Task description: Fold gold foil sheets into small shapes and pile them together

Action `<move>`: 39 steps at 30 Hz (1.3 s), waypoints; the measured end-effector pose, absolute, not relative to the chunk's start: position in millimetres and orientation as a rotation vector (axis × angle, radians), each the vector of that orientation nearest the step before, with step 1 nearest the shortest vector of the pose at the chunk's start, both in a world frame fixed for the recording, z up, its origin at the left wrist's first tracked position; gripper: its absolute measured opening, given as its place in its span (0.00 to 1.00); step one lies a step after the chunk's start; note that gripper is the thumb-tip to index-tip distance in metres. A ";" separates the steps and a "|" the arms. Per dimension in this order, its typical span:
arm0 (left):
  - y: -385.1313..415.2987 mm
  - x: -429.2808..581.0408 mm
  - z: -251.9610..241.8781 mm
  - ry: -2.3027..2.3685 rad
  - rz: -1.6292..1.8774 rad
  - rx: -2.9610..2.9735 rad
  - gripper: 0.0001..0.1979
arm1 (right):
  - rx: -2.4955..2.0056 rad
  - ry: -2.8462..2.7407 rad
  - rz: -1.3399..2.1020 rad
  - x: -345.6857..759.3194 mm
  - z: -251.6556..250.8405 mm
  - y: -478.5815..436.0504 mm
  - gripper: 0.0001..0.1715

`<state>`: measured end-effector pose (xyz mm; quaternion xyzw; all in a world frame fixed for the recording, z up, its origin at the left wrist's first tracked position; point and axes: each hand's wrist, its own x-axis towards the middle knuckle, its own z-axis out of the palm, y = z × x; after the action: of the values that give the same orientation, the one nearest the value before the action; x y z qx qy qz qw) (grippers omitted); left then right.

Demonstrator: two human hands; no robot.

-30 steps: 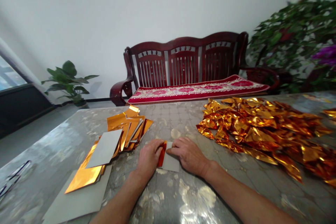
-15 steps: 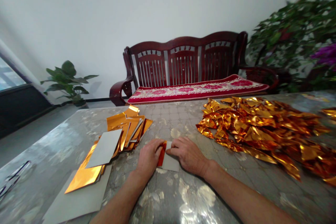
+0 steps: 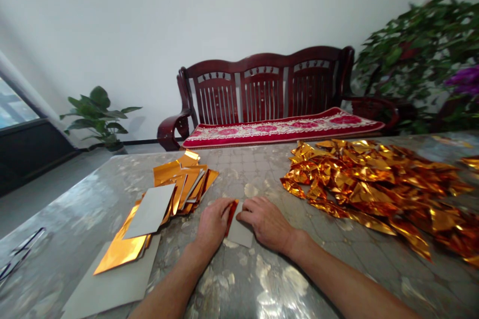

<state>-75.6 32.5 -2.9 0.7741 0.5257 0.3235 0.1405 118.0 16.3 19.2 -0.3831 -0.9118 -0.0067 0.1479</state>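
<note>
Pinches half-folded foil sheet [image 3: 239, 233] between left grip [image 3: 211, 224] and right grip [image 3: 266, 222]; folded heap [image 3: 374, 184] rightward, flat stack [image 3: 179, 182] leftward, unfolded.

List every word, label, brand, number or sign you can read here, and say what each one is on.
No readable text anywhere in view.
Sheet held by the left hand and right hand: plain grey and orange foil, no print.
Flat foil stack and folded foil pile: no print.
Cushion: floral pattern only, no letters.
Table: mottled surface, no marks.
</note>
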 end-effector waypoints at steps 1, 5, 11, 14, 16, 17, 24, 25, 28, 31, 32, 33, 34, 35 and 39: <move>33.1 -75.6 -3.9 1.521 0.956 2.227 0.15 | -1.117 -2.625 -0.032 117.3 19.9 16.0 0.11; 31.4 -76.1 -3.1 1.530 1.080 2.232 0.16 | -1.149 -2.622 -0.070 115.5 22.8 16.4 0.10; 14.7 -64.9 11.8 1.162 1.195 2.523 0.19 | -1.343 -2.525 -0.117 117.8 22.6 23.1 0.12; 11.0 -54.3 14.1 1.087 1.050 2.551 0.22 | -1.449 -2.497 -0.143 118.2 22.4 24.2 0.12; 11.5 -49.3 12.2 1.165 0.945 2.533 0.22 | -1.491 -2.483 -0.158 118.1 23.0 23.1 0.12; 12.2 -47.8 10.5 1.211 0.891 2.526 0.21 | -1.510 -2.470 -0.161 118.2 23.7 22.3 0.11; 17.0 -45.6 1.7 1.395 0.691 2.701 0.21 | -1.524 -2.465 -0.155 131.0 34.6 19.3 0.10; 17.6 -45.2 3.5 1.423 0.656 2.730 0.20 | -1.507 -2.482 -0.152 133.7 36.3 19.8 0.10; 18.7 -43.8 14.0 1.443 0.485 2.787 0.18 | -1.454 -2.526 -0.129 140.2 38.9 22.3 0.10; 20.0 -43.2 26.6 1.462 0.362 2.778 0.14 | -1.420 -2.550 -0.128 142.9 36.7 25.5 0.09; 20.9 -43.2 30.3 1.464 0.338 2.775 0.13 | -1.416 -2.550 -0.138 142.9 35.1 26.6 0.08; 22.2 -43.2 33.7 1.465 0.317 2.780 0.11 | -1.415 -2.547 -0.149 142.7 33.3 27.6 0.07; 23.8 -43.3 36.7 1.467 0.293 2.793 0.10 | -1.415 -2.543 -0.157 142.3 31.4 28.5 0.06; 25.7 -43.3 39.2 1.467 0.266 2.812 0.09 | -1.416 -2.537 -0.162 141.8 29.6 29.3 0.06; 32.4 -42.5 41.7 1.458 0.193 2.868 0.05 | -1.422 -2.503 -0.147 141.6 27.1 30.5 0.08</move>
<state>-42.5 32.4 41.7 0.8890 0.4521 0.0599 -0.0406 141.6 30.5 27.1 -0.4892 -0.8611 -0.0505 0.1290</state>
